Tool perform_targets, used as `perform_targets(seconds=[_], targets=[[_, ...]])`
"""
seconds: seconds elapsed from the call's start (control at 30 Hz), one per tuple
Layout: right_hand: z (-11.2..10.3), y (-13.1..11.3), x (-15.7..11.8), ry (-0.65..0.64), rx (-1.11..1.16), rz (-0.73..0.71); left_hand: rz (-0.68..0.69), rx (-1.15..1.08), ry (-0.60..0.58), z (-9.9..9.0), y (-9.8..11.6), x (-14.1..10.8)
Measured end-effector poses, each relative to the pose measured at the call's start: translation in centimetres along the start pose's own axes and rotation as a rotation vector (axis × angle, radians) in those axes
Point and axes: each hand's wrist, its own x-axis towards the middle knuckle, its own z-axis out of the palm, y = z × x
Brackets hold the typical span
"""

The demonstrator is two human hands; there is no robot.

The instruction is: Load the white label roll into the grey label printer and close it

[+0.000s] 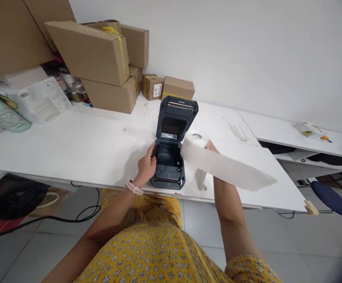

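The left hand (147, 166) rested part-spread against the open printer (167, 173); the right hand (211, 147) clasped the paper roll (192, 151), seemingly light, limp-tailed, best gripped across its sides.

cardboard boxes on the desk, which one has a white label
The small box between the tall stack and the longer box; only it shows a white label.

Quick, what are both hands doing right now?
Left hand: touching the dark machine; can't tell if it's gripping.
Right hand: closed on the white paper roll, partly hidden behind it.
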Motion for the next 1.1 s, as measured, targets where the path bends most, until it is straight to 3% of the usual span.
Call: perform_targets(seconds=[0.1,0.2,0.47,0.63,0.77,0.9,1.0,1.1], targets=[[2.0,-2.4,2.9,-0.277,-0.044,0.06,0.0,-0.012,-0.028,-0.3,0.2,-0.1],[3.8,-3.3,5.0,-0.507,-0.209,0.166,-0.004,0.004,-0.028,-0.5,0.4,-0.2],[6.8,-2.1,6.6,-0.665,-0.424,0.223,0.038,-0.008,-0.007,-0.4,-0.1,-0.1],[7.4,-2.2,5.2,-0.621,-0.42,0.184,0.041,-0.026,-0.012,-0.4,-0.2,-0.1],[8.0,-4.0,-0.3,-0.367,-0.37,0.064,0.042,-0.042,-0.009,-0.5,-0.1,-0.2],[10.6,-6.4,-6.3,-0.237,-0.379,0.087,0.031,-0.032,-0.001,-0.4,-0.1,-0.2],[12.5,-7.8,-8.4,-0.15,-0.414,0.128,0.026,-0.037,0.009,-0.2,-0.3,-0.2],[13.4,-8.4,-8.9,-0.127,-0.413,0.13,0.036,-0.09,0.003,0.2,-0.8,-0.1]])
